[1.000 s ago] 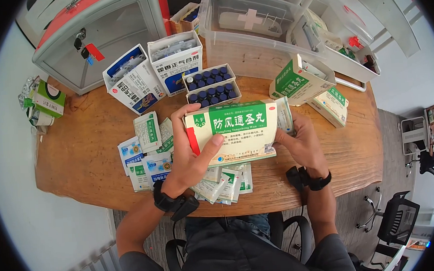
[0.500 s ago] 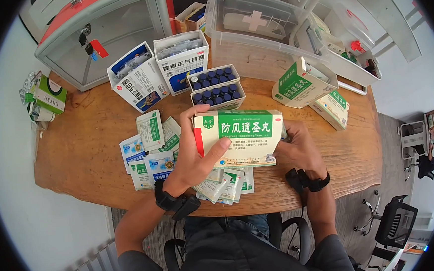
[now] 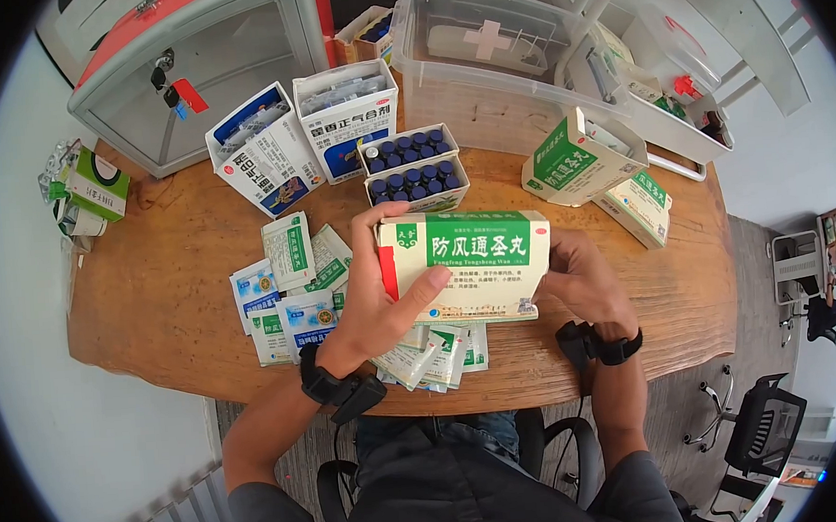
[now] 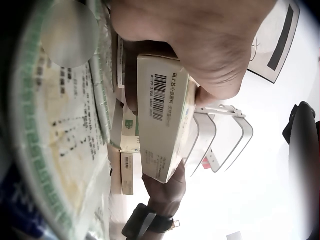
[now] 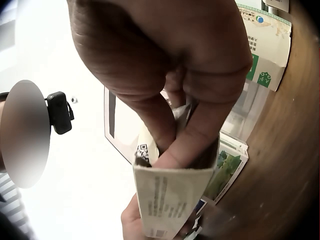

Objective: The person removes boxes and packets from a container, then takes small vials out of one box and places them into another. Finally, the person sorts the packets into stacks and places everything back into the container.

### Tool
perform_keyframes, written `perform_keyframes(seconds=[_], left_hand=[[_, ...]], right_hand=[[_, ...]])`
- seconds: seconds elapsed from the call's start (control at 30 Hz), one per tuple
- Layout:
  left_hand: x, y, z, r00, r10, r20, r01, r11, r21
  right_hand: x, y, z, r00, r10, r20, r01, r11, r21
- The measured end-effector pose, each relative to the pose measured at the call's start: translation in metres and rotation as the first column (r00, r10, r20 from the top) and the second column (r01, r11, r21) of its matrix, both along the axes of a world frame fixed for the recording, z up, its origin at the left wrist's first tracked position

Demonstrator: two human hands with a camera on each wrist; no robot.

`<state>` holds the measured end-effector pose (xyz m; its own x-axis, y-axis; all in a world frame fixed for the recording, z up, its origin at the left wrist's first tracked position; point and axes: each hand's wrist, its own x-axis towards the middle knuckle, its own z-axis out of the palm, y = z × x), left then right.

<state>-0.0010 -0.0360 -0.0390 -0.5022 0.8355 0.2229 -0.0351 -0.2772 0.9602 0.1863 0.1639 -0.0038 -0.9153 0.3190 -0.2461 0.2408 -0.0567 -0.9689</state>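
A green-and-cream medicine box (image 3: 486, 281) is gripped by my left hand (image 3: 373, 312), whose thumb lies across its front. At the box's right end is my right hand (image 3: 587, 284), with curled fingers. In the right wrist view, the index finger and thumb of my right hand (image 5: 175, 65) reach into the open end of the box (image 5: 172, 195), around a sachet (image 5: 145, 150) that shows only in part. The left wrist view shows the barcoded side of the box (image 4: 159, 110) under my left hand (image 4: 200, 40). Printed sachets (image 3: 288, 255) lie left and more (image 3: 443, 355) below.
On the wooden table (image 3: 172, 305) stand two white boxes of ampoule packs (image 3: 268, 160), dark-capped bottles (image 3: 413, 180) in cartons, a clear bin (image 3: 484, 94), an open green box (image 3: 570, 161) with another box (image 3: 640, 209) beside it, and a grey cabinet (image 3: 205, 73).
The box has shifted slightly right and down in the head view. The sachet that stuck out by my right hand is now out of sight there, and those fingers are at the box's end.
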Motion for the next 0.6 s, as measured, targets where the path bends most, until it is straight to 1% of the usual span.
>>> perform_keyframes(seconds=[0.03,0.07,0.1,0.17,0.2,0.27,0.3,0.37,0.4,0.47,0.5,0.57,0.6], left_hand=[[0.0,0.0,0.001,0.999,0.011,0.038,-0.011,1.0,-0.002],[-0.001,0.0,0.001,0.999,0.013,0.038,-0.013,1.0,-0.001],[-0.002,0.0,0.001,0.999,0.025,0.033,-0.025,1.0,-0.007],[-0.002,0.0,0.001,0.999,0.036,0.029,-0.036,0.999,-0.013],[-0.002,0.0,0.0,0.999,0.031,0.017,-0.031,0.999,-0.011],[-0.002,-0.001,-0.001,1.0,0.027,0.005,-0.027,1.0,-0.012],[-0.002,-0.001,-0.001,1.0,0.022,-0.007,-0.022,1.0,-0.018],[-0.002,-0.002,-0.002,1.0,0.017,-0.019,-0.017,1.0,-0.023],[-0.003,-0.003,-0.003,0.999,0.006,-0.053,-0.007,1.0,-0.022],[-0.003,-0.003,-0.004,0.996,-0.006,-0.085,0.004,1.0,-0.021],[-0.003,-0.003,-0.004,0.996,-0.017,-0.089,0.015,1.0,-0.023],[-0.003,-0.003,-0.003,0.995,-0.028,-0.093,0.026,0.999,-0.026],[-0.002,-0.003,-0.001,0.998,-0.04,-0.046,0.039,0.999,-0.027]], right_hand=[[-0.004,-0.004,0.006,0.998,-0.046,-0.052,0.046,0.999,-0.005],[-0.006,-0.006,0.009,0.991,-0.091,-0.103,0.09,0.996,-0.013],[-0.006,-0.006,0.01,0.991,-0.089,-0.103,0.089,0.996,-0.013],[-0.004,-0.007,0.011,0.981,-0.066,-0.182,0.064,0.998,-0.016],[-0.001,-0.005,0.009,0.981,-0.066,-0.181,0.064,0.998,-0.016],[0.006,0.002,0.002,0.999,0.025,-0.047,-0.022,0.997,0.068],[0.006,0.003,0.0,0.999,0.026,-0.046,-0.022,0.997,0.068],[0.006,0.004,-0.004,0.994,0.081,-0.077,-0.069,0.986,0.154],[0.007,0.006,-0.006,0.994,0.081,-0.077,-0.069,0.986,0.154],[0.009,0.011,-0.007,0.977,0.211,0.008,-0.206,0.948,0.242],[0.008,0.01,-0.006,0.977,0.211,0.008,-0.207,0.948,0.242],[0.006,0.004,-0.005,0.984,0.176,-0.038,-0.167,0.973,0.157],[0.007,0.005,-0.003,0.984,0.176,-0.038,-0.168,0.973,0.157]])
